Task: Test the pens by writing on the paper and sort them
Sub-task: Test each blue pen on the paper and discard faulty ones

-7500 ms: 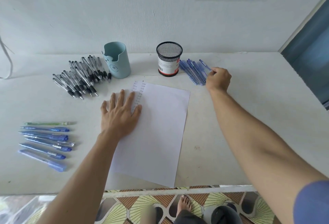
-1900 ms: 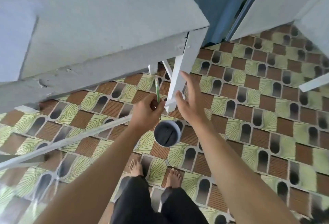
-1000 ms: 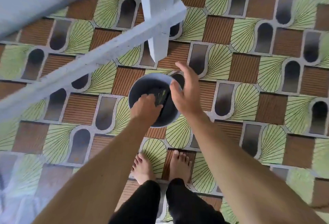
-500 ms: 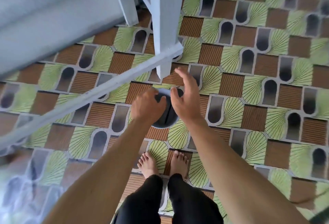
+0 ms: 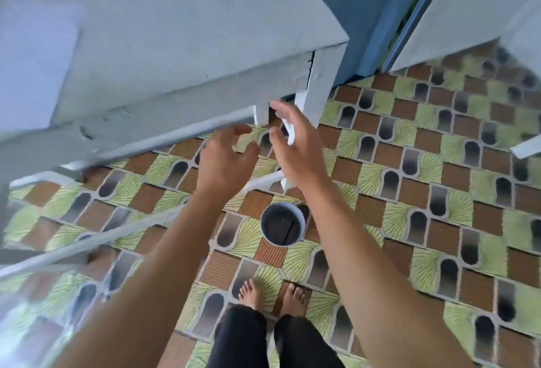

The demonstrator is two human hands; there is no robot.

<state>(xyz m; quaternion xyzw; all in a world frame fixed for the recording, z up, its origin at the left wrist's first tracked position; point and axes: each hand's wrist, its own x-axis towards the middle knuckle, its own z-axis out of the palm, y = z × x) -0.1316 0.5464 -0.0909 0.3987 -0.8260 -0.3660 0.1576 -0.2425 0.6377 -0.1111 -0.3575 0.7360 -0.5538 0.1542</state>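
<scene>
Hovering apart, left hand (image 5: 225, 160), right hand (image 5: 295, 145), fingers (image 5: 281, 108) loose, bin (image 5: 282, 227) below

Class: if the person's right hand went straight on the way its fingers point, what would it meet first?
Probably the table's front rail beside the corner leg: the right hand points its fingers up at it. Depth is unclear, so this is a judgement.
</scene>
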